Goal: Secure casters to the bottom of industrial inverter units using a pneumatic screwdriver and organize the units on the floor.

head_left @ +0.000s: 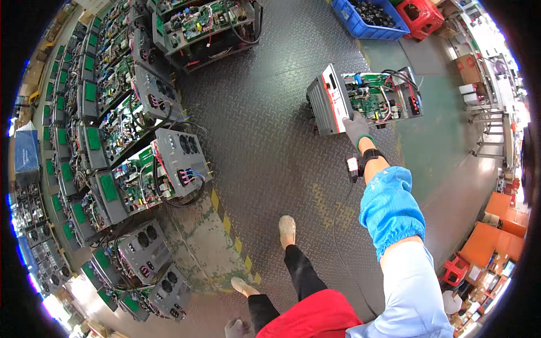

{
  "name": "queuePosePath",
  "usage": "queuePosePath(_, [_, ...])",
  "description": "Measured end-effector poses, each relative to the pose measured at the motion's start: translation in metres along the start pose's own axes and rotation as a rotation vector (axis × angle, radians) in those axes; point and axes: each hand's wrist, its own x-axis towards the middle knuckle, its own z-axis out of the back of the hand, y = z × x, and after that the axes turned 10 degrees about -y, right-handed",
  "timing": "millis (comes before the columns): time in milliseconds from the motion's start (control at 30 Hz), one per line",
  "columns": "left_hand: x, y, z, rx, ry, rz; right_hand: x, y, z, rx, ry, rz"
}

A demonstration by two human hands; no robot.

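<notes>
My right hand, in a grey glove, reaches far forward with its fingers closed on the near edge of an open power inverter. This unit has a grey ribbed case, a white front panel with red trim, a green circuit board and black cables at its right end. What lies under it is hidden, so I cannot tell whether it rests on something. Low at the bottom edge is my left hand, also grey-gloved, beside my leg; its fingers are too unclear to read, and nothing shows in it.
Rows of similar open units with green boards and fans fill the left side. Another open unit stands at the far middle. A blue crate of black parts and a red stool are far right. Orange boxes line the right.
</notes>
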Motion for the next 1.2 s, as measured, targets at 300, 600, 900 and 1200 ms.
queuePosePath(300, [0.001, -0.033, -0.03, 0.145, -0.063, -0.035, 0.007, -0.055, -0.013, -0.041, 0.032, 0.183])
queuePosePath(600, [0.04, -0.06, -0.068, 0.023, 0.131, -0.01, -0.091, -0.103, 0.001, 0.079, 0.062, 0.114])
queuePosePath(900, [0.078, -0.105, -0.128, 0.349, 0.297, -0.559, -0.242, -0.089, -0.004, -0.133, 0.243, 0.167])
queuePosePath(1200, [0.086, -0.118, -0.125, 0.501, 0.374, -0.722, -0.392, -0.05, -0.061, -0.006, 0.576, 0.247])
